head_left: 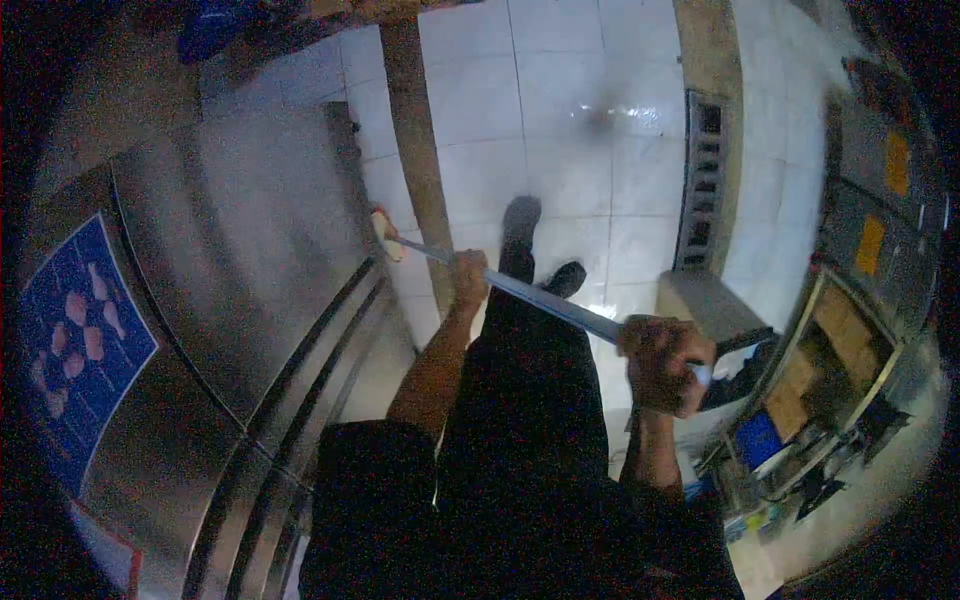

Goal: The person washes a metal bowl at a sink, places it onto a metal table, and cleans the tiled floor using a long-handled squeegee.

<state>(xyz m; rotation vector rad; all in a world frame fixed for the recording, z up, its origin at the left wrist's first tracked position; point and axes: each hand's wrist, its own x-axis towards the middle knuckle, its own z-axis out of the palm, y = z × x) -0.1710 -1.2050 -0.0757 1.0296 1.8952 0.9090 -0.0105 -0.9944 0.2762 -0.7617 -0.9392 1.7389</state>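
A long grey pole [545,302] runs slantwise across my body, and both of my hands are closed around it. My left hand [469,279] grips it farther down, towards the floor. My right hand [668,365] wraps the upper end, with a pale tip showing beyond the fingers. At the far end is a small cream and reddish head [386,236], low beside the steel cabinet; it could be a mop, brush or squeegee, and I cannot tell which.
A steel cabinet [250,220] with long handle bars and a blue poster [88,340] stands on the left. Shiny white tiles [570,120] cover the floor, with a brown strip [415,150] and a slotted grate [700,180]. On the right are a grey box [705,300] and a framed shelf [870,320].
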